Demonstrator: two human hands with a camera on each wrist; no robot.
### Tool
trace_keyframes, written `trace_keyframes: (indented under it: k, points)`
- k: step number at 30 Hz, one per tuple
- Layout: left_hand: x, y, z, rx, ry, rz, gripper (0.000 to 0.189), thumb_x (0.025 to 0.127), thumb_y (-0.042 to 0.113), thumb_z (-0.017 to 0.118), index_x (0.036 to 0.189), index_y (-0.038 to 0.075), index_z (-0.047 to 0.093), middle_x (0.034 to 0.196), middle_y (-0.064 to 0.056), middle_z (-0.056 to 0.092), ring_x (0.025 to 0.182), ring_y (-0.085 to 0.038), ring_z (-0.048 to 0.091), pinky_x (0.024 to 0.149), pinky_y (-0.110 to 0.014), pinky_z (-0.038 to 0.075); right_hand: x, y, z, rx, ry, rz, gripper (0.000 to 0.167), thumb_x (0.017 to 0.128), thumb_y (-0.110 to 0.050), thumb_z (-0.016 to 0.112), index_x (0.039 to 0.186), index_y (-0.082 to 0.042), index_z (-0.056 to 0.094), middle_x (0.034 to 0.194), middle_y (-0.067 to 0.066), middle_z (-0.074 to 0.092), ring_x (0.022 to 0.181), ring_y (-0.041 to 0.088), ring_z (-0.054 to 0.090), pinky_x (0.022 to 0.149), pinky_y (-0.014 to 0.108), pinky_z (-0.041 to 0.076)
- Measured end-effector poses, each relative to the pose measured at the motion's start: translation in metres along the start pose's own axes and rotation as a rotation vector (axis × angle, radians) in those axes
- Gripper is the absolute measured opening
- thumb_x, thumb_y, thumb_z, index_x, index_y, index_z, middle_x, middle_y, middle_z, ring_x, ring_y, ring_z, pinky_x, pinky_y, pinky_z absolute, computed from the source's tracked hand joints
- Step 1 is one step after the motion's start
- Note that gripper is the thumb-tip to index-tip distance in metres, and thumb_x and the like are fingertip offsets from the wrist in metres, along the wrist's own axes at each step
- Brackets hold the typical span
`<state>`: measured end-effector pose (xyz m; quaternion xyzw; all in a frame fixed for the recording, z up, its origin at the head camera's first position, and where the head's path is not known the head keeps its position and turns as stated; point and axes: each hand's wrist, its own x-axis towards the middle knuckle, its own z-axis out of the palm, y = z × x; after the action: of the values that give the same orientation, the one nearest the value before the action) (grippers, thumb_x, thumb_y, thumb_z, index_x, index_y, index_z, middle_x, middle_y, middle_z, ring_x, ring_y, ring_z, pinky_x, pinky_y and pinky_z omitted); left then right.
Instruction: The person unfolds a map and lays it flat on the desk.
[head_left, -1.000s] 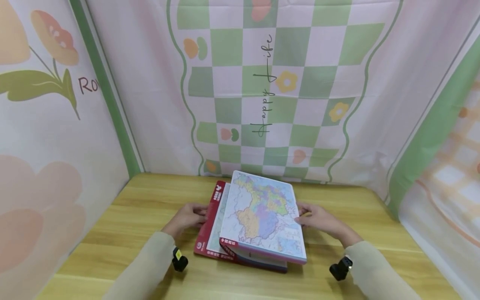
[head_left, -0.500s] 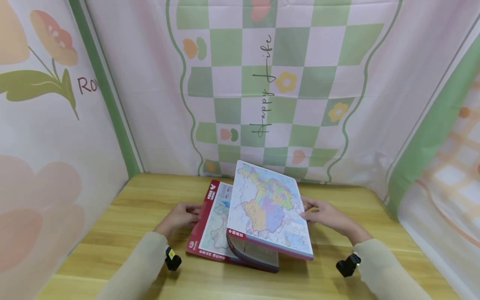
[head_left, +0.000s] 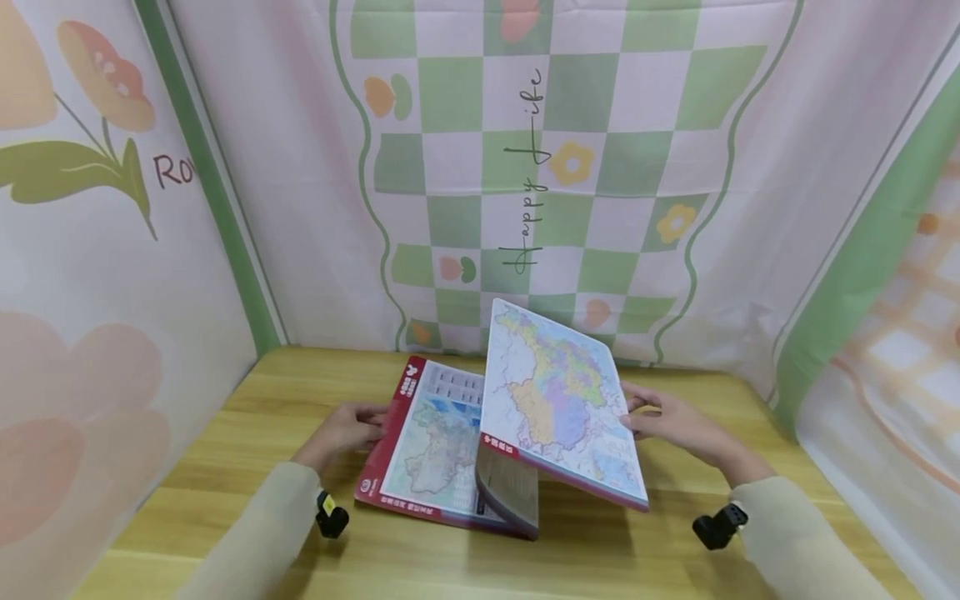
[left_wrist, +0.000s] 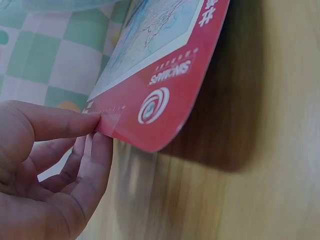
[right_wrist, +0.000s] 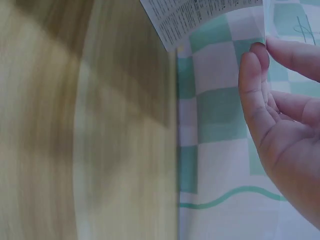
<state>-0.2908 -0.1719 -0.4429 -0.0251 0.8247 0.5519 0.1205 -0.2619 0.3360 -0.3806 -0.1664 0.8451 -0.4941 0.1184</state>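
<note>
A folded map (head_left: 446,454) with a red border lies partly opened over the table's middle. Its upper leaf (head_left: 566,400), printed with a coloured map, is lifted and tilted up on the right, joined to the lower part by a curved fold. My left hand (head_left: 341,433) pinches the red left edge; in the left wrist view that red corner (left_wrist: 155,112) is raised off the wood. With thumb and fingertips my right hand (head_left: 675,429) pinches the lifted leaf's right edge. Small printed text covers the leaf's underside (right_wrist: 200,15) in the right wrist view.
The wooden table (head_left: 262,433) reaches back to a checked fabric backdrop (head_left: 510,208). Printed cloth walls stand at the left (head_left: 90,350) and right (head_left: 885,367). A small black camera hangs at each wrist.
The upper leaf has swung up and to the right with my right hand, baring more of the lower panel. My left hand has drawn the red edge slightly left.
</note>
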Motion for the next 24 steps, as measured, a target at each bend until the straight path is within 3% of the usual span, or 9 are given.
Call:
trace_keyframes:
  k: [10, 24]
  points:
    - [-0.007, 0.000, -0.018, 0.021, 0.006, -0.002, 0.043, 0.094, 0.003, 0.064, 0.136, -0.002, 0.057, 0.117, -0.015, 0.066, 0.100, -0.025, 0.066, 0.082, -0.039, 0.059, -0.014, -0.001, -0.018, -0.042, 0.024, -0.011, 0.072, 0.101, -0.017, 0.062, 0.155, 0.007, 0.021, 0.121, 0.025, 0.049, 0.095, 0.022, 0.065, 0.086, 0.039, 0.058]
    - [-0.018, -0.003, -0.040, 0.038, 0.003, 0.022, 0.045, 0.095, 0.002, 0.061, 0.138, -0.005, 0.053, 0.126, -0.021, 0.062, 0.103, -0.028, 0.066, 0.087, -0.043, 0.057, -0.026, 0.003, -0.031, -0.081, 0.034, -0.013, 0.072, 0.101, -0.016, 0.061, 0.154, 0.011, 0.020, 0.118, 0.025, 0.055, 0.094, 0.023, 0.067, 0.083, 0.037, 0.059]
